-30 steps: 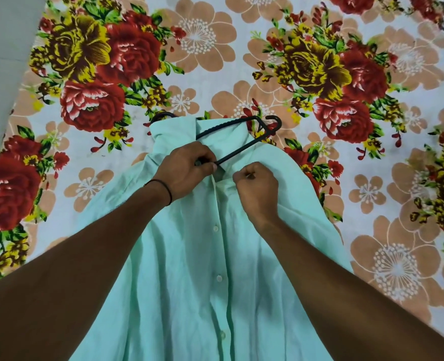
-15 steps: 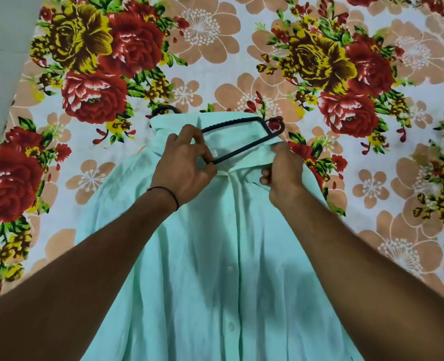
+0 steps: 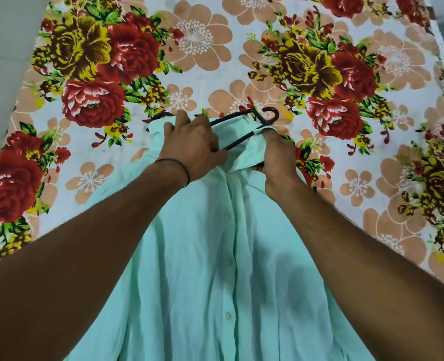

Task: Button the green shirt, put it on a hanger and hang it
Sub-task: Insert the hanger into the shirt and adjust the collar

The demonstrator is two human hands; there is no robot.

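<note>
Nearest us, lower frame: the green shirt (image 3: 215, 269), laid front-up on the bed, its placket closed at every button we can see; it runs from the bottom edge up between both forearms.

Middle, left: our left hand (image 3: 192, 144), a black band (image 3: 180, 166) at the wrist, fingers curled over the left of the collar (image 3: 244, 155), thumb closed on the lower bar of the hanger (image 3: 241, 140).

Middle, right: our right hand (image 3: 275, 162), fingers pinching the collar's right edge and drawing the cloth over the hanger's end.

Just beyond: the hanger itself, black wire, partly inside the neck opening, hook clear of the cloth and pointing right.

Farthest: a floral bedsheet (image 3: 215, 48) under everything.

Step, as we judge it: buttoning done, hanger being seated. Next move calls for settling both hanger arms into the shoulders, centring the collar round the hook, then lifting by the hook; no rail in view.
</note>
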